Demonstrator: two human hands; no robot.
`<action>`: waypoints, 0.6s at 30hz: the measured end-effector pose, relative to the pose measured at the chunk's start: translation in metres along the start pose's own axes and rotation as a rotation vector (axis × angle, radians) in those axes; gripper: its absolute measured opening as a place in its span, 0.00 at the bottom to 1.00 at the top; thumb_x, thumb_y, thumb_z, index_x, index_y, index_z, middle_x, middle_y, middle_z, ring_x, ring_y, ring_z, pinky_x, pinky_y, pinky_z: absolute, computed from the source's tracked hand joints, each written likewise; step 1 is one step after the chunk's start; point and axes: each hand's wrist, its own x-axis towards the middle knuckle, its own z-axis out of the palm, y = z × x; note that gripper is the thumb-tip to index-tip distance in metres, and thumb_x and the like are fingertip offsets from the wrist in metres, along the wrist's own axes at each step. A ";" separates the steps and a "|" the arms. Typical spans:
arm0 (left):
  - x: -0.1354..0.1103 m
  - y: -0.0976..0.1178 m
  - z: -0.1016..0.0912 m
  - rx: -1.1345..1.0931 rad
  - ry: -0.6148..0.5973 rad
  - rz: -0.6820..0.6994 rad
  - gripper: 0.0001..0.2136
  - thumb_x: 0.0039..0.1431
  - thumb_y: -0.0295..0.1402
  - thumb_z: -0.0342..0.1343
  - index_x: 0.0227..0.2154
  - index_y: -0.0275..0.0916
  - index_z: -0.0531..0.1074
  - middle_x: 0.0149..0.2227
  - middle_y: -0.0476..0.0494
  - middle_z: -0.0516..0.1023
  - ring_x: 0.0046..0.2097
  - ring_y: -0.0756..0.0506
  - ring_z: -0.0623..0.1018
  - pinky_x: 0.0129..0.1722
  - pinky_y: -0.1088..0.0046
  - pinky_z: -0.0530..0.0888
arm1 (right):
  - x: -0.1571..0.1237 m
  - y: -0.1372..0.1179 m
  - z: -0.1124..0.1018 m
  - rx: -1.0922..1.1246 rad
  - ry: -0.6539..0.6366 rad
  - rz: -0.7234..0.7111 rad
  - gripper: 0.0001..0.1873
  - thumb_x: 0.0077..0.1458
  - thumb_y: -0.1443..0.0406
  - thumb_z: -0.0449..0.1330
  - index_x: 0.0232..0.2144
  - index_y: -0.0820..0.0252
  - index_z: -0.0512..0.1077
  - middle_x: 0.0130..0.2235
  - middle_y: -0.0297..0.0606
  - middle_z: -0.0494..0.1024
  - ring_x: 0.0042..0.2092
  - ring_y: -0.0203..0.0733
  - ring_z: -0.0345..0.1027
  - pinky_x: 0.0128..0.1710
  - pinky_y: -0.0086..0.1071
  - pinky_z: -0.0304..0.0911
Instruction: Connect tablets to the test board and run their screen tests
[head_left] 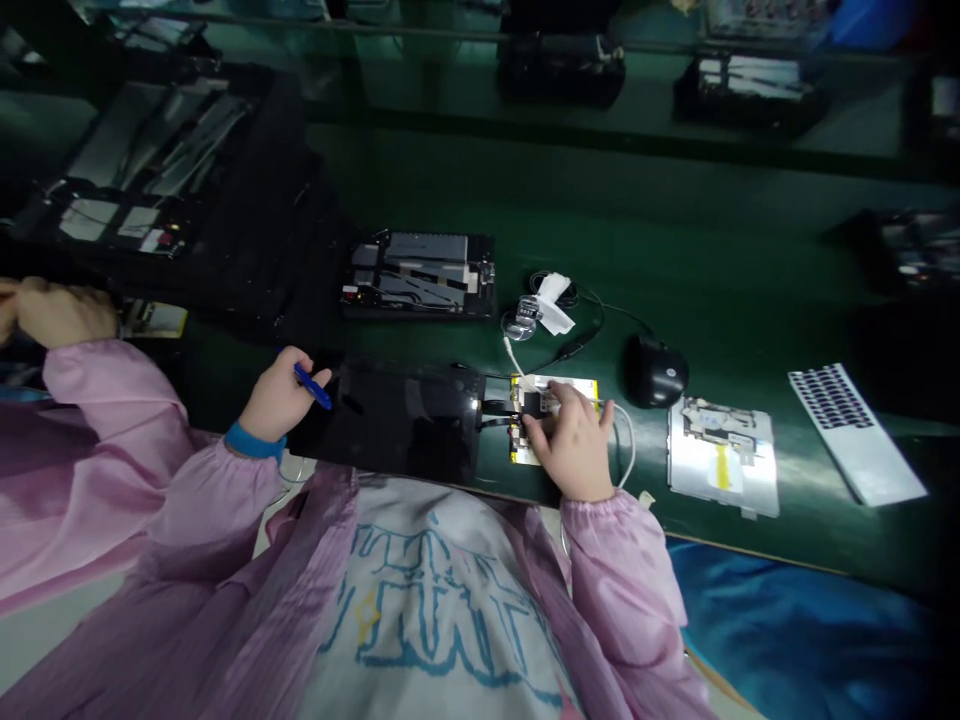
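My left hand [279,400], with a blue band at the wrist, is closed around a blue pen-like tool [313,385] at the left end of a dark display panel [401,415]. The panel lies flat near the bench's front edge. Short black ribbon cables [496,415] link its right end to a white, yellow-edged battery pack with a small circuit board [517,440]. My right hand [576,445] rests over this pack, fingers apart and fingertips touching it; the hand hides part of it. A white cable [628,440] curves around the right hand.
An opened tablet unit [420,275] lies behind the panel. Rightward are a black mouse [656,370], a metal plate [724,455] and a sheet of labels [859,435]. Stacked units [157,160] stand at left, near a co-worker's hand [67,312]. Coiled cables [555,300] lie behind my right hand.
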 end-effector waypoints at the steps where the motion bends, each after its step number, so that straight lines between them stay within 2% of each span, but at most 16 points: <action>1: -0.001 -0.001 0.001 -0.029 -0.010 0.000 0.13 0.48 0.43 0.56 0.29 0.41 0.61 0.29 0.49 0.71 0.33 0.46 0.73 0.36 0.70 0.68 | -0.001 -0.001 0.001 -0.010 -0.002 -0.007 0.26 0.59 0.55 0.52 0.55 0.64 0.59 0.52 0.52 0.72 0.57 0.55 0.62 0.59 0.60 0.42; 7: -0.007 0.006 -0.013 -0.176 -0.007 0.003 0.13 0.49 0.42 0.56 0.29 0.40 0.61 0.27 0.52 0.66 0.30 0.49 0.69 0.34 0.72 0.67 | -0.001 -0.005 0.003 -0.040 0.008 0.004 0.25 0.59 0.53 0.51 0.53 0.62 0.62 0.51 0.51 0.72 0.54 0.55 0.63 0.58 0.59 0.44; 10: -0.004 0.004 -0.016 -0.371 -0.016 0.014 0.12 0.50 0.42 0.55 0.28 0.41 0.61 0.24 0.54 0.61 0.26 0.50 0.65 0.29 0.74 0.64 | 0.000 -0.001 0.009 -0.043 0.015 0.039 0.27 0.58 0.52 0.51 0.53 0.65 0.62 0.50 0.54 0.72 0.53 0.58 0.63 0.57 0.61 0.45; 12: 0.002 0.000 -0.011 -0.530 -0.005 0.023 0.11 0.51 0.41 0.54 0.27 0.40 0.60 0.23 0.54 0.59 0.26 0.50 0.63 0.28 0.74 0.62 | 0.001 -0.001 0.011 -0.007 0.063 0.079 0.29 0.58 0.52 0.51 0.54 0.66 0.61 0.49 0.55 0.72 0.52 0.59 0.63 0.55 0.63 0.47; 14: 0.011 -0.003 -0.003 -0.629 0.003 0.048 0.11 0.51 0.40 0.53 0.25 0.40 0.60 0.23 0.53 0.59 0.27 0.50 0.63 0.30 0.74 0.62 | -0.001 -0.012 0.008 0.069 0.179 0.096 0.29 0.58 0.53 0.51 0.56 0.67 0.59 0.49 0.56 0.70 0.53 0.60 0.62 0.55 0.64 0.47; 16: 0.020 -0.004 0.005 -0.676 -0.017 0.070 0.11 0.51 0.39 0.53 0.23 0.39 0.59 0.24 0.52 0.59 0.28 0.50 0.63 0.31 0.73 0.63 | -0.006 -0.036 0.000 0.152 0.265 0.014 0.28 0.59 0.56 0.49 0.58 0.64 0.58 0.53 0.56 0.67 0.57 0.60 0.58 0.57 0.64 0.45; 17: 0.023 -0.005 0.009 -0.696 -0.023 0.080 0.11 0.51 0.38 0.53 0.22 0.39 0.59 0.24 0.52 0.58 0.28 0.50 0.63 0.32 0.73 0.62 | -0.009 -0.051 -0.004 0.184 0.263 -0.071 0.27 0.60 0.57 0.49 0.58 0.62 0.58 0.55 0.55 0.65 0.59 0.59 0.56 0.59 0.64 0.42; 18: 0.025 -0.007 0.012 -0.716 -0.022 0.091 0.11 0.50 0.37 0.53 0.22 0.39 0.58 0.23 0.52 0.58 0.28 0.50 0.62 0.32 0.73 0.62 | -0.013 -0.068 -0.009 0.199 0.189 -0.200 0.25 0.60 0.57 0.50 0.57 0.58 0.60 0.57 0.52 0.64 0.61 0.58 0.53 0.60 0.62 0.40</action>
